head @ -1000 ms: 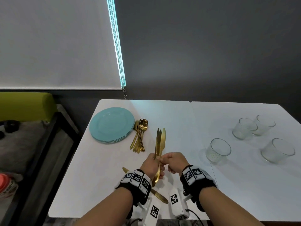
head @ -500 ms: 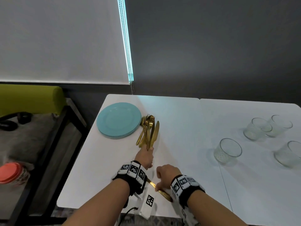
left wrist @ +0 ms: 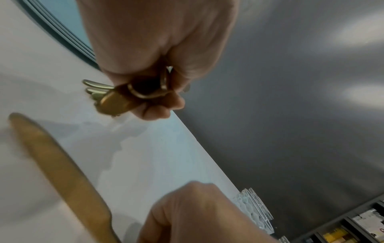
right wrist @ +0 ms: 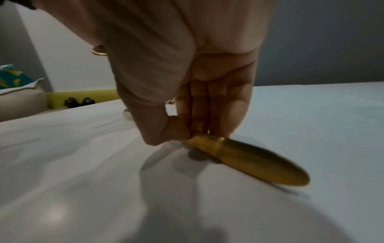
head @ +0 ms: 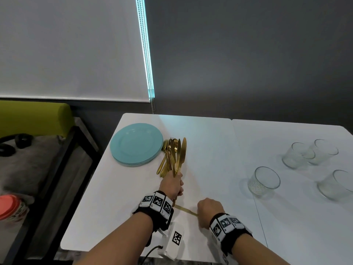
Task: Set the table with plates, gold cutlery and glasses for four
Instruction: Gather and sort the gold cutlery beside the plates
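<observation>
A stack of teal plates (head: 136,144) sits at the table's far left, with a pile of gold forks and spoons (head: 167,157) just right of it. My left hand (head: 172,185) grips the handles of a few gold knives (head: 181,154), their blades pointing away beside that pile. In the left wrist view the fingers curl round the knife handles (left wrist: 116,102). Near the front edge lies a single gold knife (head: 186,209), and my right hand (head: 206,209) pinches one end of it against the table. The right wrist view shows that single gold knife (right wrist: 249,161) under my fingertips (right wrist: 199,118).
Several empty glasses stand on the right half of the white table (head: 210,150), the nearest glass (head: 264,180) right of my hands. A green bench (head: 34,117) and a red-lidded container (head: 9,207) are off the table's left edge. A dark wall lies beyond.
My left hand carried the knives forward and left and lowered them beside the fork and spoon pile. My right hand let go of them and dropped to pinch the lone knife near the front edge.
</observation>
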Action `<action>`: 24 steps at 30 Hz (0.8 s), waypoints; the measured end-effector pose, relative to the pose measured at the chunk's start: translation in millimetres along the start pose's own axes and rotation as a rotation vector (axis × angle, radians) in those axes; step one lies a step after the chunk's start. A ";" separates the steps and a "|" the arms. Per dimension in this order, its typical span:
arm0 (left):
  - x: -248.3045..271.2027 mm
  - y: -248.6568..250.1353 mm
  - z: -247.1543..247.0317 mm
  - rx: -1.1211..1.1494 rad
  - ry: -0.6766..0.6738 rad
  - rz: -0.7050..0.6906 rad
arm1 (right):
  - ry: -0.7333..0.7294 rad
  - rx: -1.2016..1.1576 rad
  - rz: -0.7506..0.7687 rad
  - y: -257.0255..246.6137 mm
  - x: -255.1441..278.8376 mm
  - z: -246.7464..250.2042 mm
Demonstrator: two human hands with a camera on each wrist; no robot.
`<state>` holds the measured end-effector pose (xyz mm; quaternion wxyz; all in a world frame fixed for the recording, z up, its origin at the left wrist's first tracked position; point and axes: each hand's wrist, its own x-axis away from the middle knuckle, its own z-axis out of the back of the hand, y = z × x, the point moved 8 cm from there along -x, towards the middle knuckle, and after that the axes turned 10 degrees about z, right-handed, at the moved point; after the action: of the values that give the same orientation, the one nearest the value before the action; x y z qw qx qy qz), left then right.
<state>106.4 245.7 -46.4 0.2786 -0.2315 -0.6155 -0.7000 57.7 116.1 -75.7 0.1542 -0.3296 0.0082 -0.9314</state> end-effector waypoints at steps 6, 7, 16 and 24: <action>1.2 21.6 -18.0 0.099 0.014 -0.094 | 0.061 -0.806 -0.183 68.8 20.3 3.4; -0.1 24.1 -23.9 0.124 0.002 -0.087 | 0.112 -0.969 -0.202 76.8 21.9 10.5; -7.9 43.3 -81.4 -0.204 -0.035 -0.098 | 0.250 -1.298 -0.064 80.7 2.1 85.3; -28.1 47.7 -102.8 -0.046 -0.081 0.042 | 0.313 -1.012 -0.068 107.9 -13.7 115.4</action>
<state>161.3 142.7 -44.0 0.2625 -0.2788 -0.6052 -0.6979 169.3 27.4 -6.4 -0.0573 -0.2198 0.4691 -0.8534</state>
